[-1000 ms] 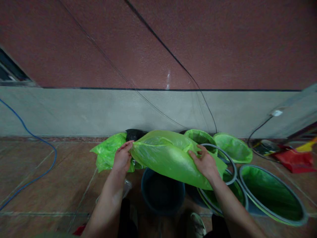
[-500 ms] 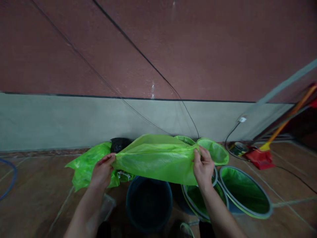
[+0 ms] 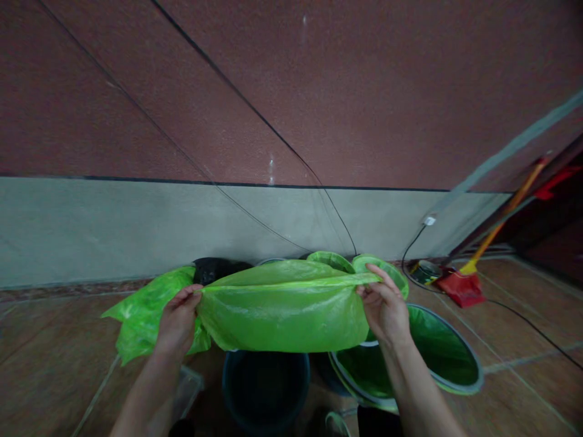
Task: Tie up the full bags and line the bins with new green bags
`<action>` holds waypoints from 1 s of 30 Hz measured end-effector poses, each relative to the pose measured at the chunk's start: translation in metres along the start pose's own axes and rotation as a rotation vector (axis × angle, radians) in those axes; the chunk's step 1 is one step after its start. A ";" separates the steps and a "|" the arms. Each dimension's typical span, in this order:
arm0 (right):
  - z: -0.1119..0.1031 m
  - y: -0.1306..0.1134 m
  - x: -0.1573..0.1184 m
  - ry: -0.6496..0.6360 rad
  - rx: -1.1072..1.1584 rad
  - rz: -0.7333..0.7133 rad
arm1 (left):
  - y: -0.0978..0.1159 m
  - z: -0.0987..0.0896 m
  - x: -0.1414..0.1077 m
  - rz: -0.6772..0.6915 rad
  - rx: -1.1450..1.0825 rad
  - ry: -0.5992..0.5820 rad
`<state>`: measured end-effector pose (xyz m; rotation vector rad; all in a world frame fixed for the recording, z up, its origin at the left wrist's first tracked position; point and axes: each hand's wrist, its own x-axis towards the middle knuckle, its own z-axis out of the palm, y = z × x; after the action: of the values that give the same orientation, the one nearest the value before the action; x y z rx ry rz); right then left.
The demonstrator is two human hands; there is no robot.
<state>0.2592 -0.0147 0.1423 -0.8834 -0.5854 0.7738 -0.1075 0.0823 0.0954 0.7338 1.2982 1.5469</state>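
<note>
A translucent green plastic bag (image 3: 282, 315) is stretched wide between my two hands, its upper edge pulled nearly straight. My left hand (image 3: 180, 312) pinches the left end of that edge. At the right end, my right hand (image 3: 386, 306) grips the edge between thumb and fingers. Below the bag stands a dark blue bucket (image 3: 266, 391), with no liner visible in it. Bins lined with green bags (image 3: 444, 346) are on the right, partly behind my right forearm.
A filled green bag (image 3: 152, 309) and a black bag (image 3: 216, 269) lie by the wall on the left. A clear container (image 3: 186, 388) sits left of the bucket. At right are a red dustpan (image 3: 462, 288), a tin (image 3: 424, 272) and a black cable (image 3: 537, 328).
My hands have moved a little farther apart, pulling the bag's upper edge straighter and wider. The bag hangs slightly lower. The view has shifted slightly to the right.
</note>
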 end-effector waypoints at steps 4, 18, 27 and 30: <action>0.001 0.004 0.000 0.018 -0.144 0.015 | 0.003 -0.001 0.000 0.053 0.000 0.008; -0.004 0.010 0.005 0.245 -0.337 -0.111 | 0.006 -0.002 -0.004 0.040 0.041 -0.036; -0.025 0.016 0.014 0.408 -0.496 -0.247 | 0.015 0.006 -0.022 0.100 0.126 -0.192; -0.034 0.018 0.021 0.522 -0.551 -0.393 | 0.013 0.011 -0.026 0.088 0.104 -0.269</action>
<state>0.2902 -0.0062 0.1121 -1.3655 -0.4841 -0.0007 -0.0924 0.0624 0.1142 1.0397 1.1635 1.4005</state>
